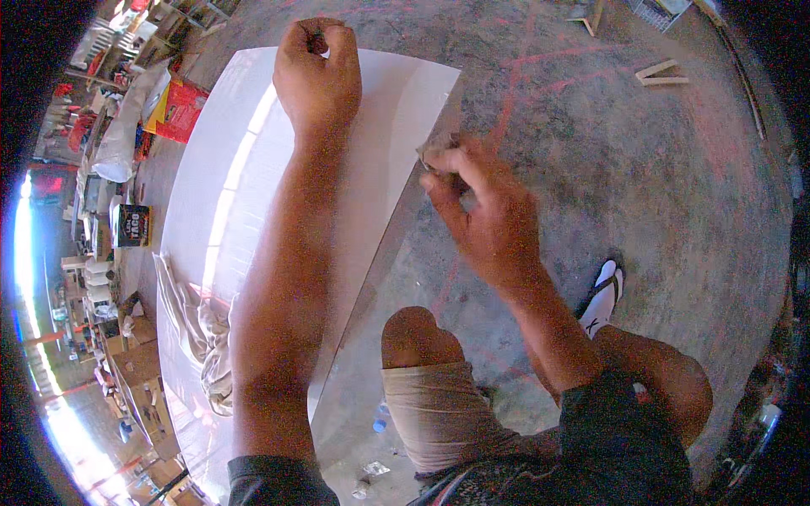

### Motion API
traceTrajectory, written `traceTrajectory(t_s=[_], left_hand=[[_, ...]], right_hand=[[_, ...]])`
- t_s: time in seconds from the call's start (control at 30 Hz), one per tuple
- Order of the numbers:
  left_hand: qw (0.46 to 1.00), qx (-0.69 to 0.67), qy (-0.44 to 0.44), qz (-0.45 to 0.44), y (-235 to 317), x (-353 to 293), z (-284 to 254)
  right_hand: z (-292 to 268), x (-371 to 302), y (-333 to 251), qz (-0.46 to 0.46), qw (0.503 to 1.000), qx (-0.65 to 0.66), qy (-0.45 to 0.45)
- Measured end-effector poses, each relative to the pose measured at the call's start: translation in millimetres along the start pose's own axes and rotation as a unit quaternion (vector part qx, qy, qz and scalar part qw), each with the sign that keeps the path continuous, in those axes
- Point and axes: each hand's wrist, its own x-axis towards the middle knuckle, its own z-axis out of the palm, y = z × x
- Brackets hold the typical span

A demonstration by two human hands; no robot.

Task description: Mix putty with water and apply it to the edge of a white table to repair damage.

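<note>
A large glossy white panel [228,135] lies in front of me, its right edge running slantwise beside my knee. My left hand [319,84] is closed in a fist above the panel's far part. Between its curled fingers shows a dark spot, and I cannot make out what it holds, if anything. Just off the panel's right edge is my right hand [494,207], with thumb and fingers pinched together. A small greyish thing shows at its fingertips, too blurred to name. A crumpled beige cloth [211,350] rests on the panel's near left part.
Left of the panel stand a dark square tin [131,225], a red and yellow bag [177,110] and a cluttered shelf with cardboard boxes [135,367]. An angled wooden piece [662,74] lies on the concrete floor [624,169] at the far right. My sandalled foot [603,295] is at right.
</note>
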Motion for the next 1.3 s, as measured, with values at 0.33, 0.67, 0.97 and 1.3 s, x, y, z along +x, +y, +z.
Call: traceTrajectory(t_s=[0.33,0.67,0.97,1.3], left_hand=[[1.0,-0.023,-0.001,0.007,-4.4,0.8,1.5],[1.0,0.001,0.001,0.014,-4.6,1.8,2.5],[1.0,-0.002,-0.007,0.01,-4.1,1.9,3.3],[1.0,0.005,0.008,0.022,-8.0,2.9,6.9]], right_hand=[[9.1,-19.3,-15.8,0.072,0.997,-0.031,-0.022],[16.2,-30.2,-25.6,0.07,0.997,-0.036,-0.003],[20.9,-42.2,-35.4,0.068,0.997,-0.031,-0.003],[30.0,-51.0,-41.5,0.072,0.997,-0.026,0.01]])
